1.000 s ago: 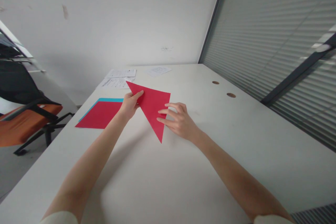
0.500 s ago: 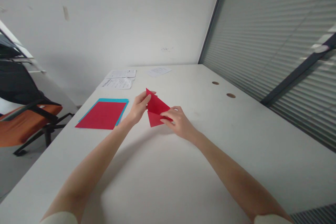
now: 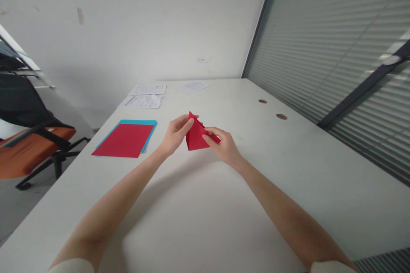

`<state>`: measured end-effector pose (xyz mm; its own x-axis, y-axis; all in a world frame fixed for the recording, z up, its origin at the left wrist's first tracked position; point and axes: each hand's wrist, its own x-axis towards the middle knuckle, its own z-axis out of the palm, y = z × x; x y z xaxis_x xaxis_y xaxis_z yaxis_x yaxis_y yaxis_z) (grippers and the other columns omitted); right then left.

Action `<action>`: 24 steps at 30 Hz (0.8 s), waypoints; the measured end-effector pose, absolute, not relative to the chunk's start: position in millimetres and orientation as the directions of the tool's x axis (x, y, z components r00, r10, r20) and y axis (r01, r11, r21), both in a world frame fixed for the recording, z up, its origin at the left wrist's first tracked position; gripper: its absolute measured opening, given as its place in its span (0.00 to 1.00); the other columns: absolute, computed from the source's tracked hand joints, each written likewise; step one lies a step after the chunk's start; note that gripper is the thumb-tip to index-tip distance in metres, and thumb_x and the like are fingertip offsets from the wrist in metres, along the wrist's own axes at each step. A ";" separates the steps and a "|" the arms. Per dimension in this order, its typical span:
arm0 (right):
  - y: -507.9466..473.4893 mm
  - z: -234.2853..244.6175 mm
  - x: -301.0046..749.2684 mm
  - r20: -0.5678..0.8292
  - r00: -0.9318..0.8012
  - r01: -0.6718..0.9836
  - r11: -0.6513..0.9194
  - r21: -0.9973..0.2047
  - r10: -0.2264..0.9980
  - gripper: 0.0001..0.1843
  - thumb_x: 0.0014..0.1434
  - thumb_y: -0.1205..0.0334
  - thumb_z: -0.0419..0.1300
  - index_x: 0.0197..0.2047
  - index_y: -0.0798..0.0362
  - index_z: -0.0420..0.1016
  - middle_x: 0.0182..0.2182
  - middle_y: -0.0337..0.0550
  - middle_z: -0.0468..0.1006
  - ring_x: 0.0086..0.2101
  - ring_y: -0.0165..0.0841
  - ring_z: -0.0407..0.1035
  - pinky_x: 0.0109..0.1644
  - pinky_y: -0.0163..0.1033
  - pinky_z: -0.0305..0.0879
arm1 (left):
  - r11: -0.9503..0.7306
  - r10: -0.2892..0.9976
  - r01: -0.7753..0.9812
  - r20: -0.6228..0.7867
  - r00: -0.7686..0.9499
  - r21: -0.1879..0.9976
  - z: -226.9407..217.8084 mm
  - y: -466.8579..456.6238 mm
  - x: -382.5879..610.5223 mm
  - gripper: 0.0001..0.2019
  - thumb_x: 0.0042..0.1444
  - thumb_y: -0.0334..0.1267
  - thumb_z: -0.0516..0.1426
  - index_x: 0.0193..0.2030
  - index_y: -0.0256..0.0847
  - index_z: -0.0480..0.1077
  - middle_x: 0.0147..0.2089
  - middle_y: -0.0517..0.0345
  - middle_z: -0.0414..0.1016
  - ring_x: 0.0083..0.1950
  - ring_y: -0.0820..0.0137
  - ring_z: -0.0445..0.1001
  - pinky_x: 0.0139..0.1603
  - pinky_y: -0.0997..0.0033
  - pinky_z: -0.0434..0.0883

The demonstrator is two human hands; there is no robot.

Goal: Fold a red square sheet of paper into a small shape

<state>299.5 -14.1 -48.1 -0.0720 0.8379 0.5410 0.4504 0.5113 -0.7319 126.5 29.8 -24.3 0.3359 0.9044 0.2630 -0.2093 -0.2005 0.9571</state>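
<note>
A folded piece of red paper (image 3: 196,140) is held between my two hands, above the white table (image 3: 198,213). My left hand (image 3: 175,134) pinches its upper left edge, near the pointed top corner, with the thumb on the near face. My right hand (image 3: 223,145) grips the right side of the paper between thumb and fingers. The paper's layers lie close together, and its far side is hidden. To the left of my left hand lies a stack of coloured paper sheets (image 3: 124,140), red on top with blue edges showing beneath.
Printed sheets (image 3: 144,100) lie at the table's far left, and another printed sheet (image 3: 194,87) is near the wall. Two round holes, one of them the nearer hole (image 3: 281,116), pierce the tabletop at right. An orange-seated chair (image 3: 38,147) stands left of the table.
The red paper's open pocket has closed up, its flaps now together. Both hands have shifted slightly right with it, and the left thumb sits closer to the top corner.
</note>
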 end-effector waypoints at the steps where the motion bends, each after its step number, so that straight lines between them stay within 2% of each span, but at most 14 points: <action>1: -14.1 -48.1 299.5 0.532 -0.068 0.441 0.503 -0.743 0.844 0.09 0.61 0.58 0.58 0.42 0.49 0.78 0.36 0.43 0.82 0.36 0.36 0.75 0.42 0.40 0.69 | -0.217 0.907 -0.206 0.275 0.318 0.954 -23.5 28.8 127.3 0.24 0.51 0.57 0.64 0.45 0.38 0.77 0.43 0.45 0.82 0.47 0.59 0.79 0.48 0.64 0.74; 4: -14.4 -47.6 300.8 0.500 -0.058 0.405 0.478 -0.779 0.864 0.10 0.60 0.55 0.60 0.42 0.50 0.78 0.35 0.42 0.82 0.35 0.36 0.75 0.42 0.40 0.69 | -0.227 0.919 -0.208 0.280 0.277 0.951 -23.8 29.8 127.6 0.24 0.50 0.58 0.64 0.41 0.37 0.78 0.42 0.45 0.82 0.46 0.58 0.80 0.47 0.63 0.74; 7: -15.0 -43.8 304.2 0.428 -0.159 0.386 0.456 -0.802 0.889 0.13 0.56 0.51 0.64 0.40 0.51 0.78 0.32 0.41 0.81 0.32 0.34 0.73 0.37 0.38 0.68 | -0.186 0.936 -0.232 0.244 0.255 0.955 -27.3 35.9 124.6 0.24 0.50 0.57 0.64 0.42 0.37 0.78 0.42 0.45 0.82 0.43 0.58 0.80 0.43 0.64 0.75; 11: -16.3 -37.6 306.9 0.441 -0.264 0.438 0.514 -0.737 0.858 0.21 0.48 0.49 0.71 0.42 0.52 0.78 0.34 0.43 0.81 0.32 0.35 0.72 0.40 0.41 0.68 | -0.132 0.946 -0.247 0.196 0.257 0.960 -29.9 41.3 121.5 0.24 0.49 0.57 0.64 0.43 0.37 0.78 0.42 0.45 0.82 0.41 0.60 0.80 0.40 0.66 0.75; 14: -16.7 -37.6 305.5 0.410 -0.273 0.369 0.488 -0.791 0.870 0.22 0.53 0.48 0.67 0.48 0.50 0.77 0.40 0.45 0.82 0.37 0.37 0.74 0.42 0.42 0.69 | -0.162 0.932 -0.193 0.215 0.293 0.968 -27.4 37.9 123.0 0.23 0.49 0.57 0.64 0.39 0.37 0.79 0.41 0.45 0.82 0.40 0.61 0.79 0.41 0.66 0.74; 17: -14.7 -41.8 304.0 0.422 -0.203 0.373 0.469 -0.801 0.883 0.15 0.60 0.50 0.61 0.44 0.49 0.78 0.40 0.44 0.80 0.40 0.36 0.74 0.44 0.42 0.70 | -0.228 0.888 -0.097 0.248 0.388 0.969 -24.5 32.1 125.8 0.22 0.50 0.57 0.63 0.35 0.37 0.79 0.35 0.49 0.81 0.36 0.64 0.77 0.38 0.68 0.72; 21: -9.2 -48.9 305.1 0.622 -0.012 0.499 0.544 -0.675 0.783 0.11 0.59 0.51 0.62 0.36 0.49 0.81 0.40 0.45 0.73 0.43 0.36 0.70 0.50 0.45 0.69 | -0.321 0.846 0.033 0.270 0.460 0.947 -23.5 27.1 127.8 0.21 0.55 0.56 0.59 0.28 0.38 0.77 0.24 0.58 0.73 0.26 0.71 0.68 0.26 0.73 0.63; 24: -7.3 -51.5 306.6 0.652 0.048 0.521 0.538 -0.663 0.757 0.10 0.59 0.52 0.63 0.34 0.48 0.81 0.41 0.45 0.69 0.44 0.36 0.69 0.49 0.45 0.69 | -0.346 0.838 0.082 0.269 0.475 0.935 -22.8 24.2 128.9 0.22 0.56 0.56 0.57 0.25 0.38 0.74 0.22 0.61 0.69 0.24 0.73 0.63 0.23 0.74 0.59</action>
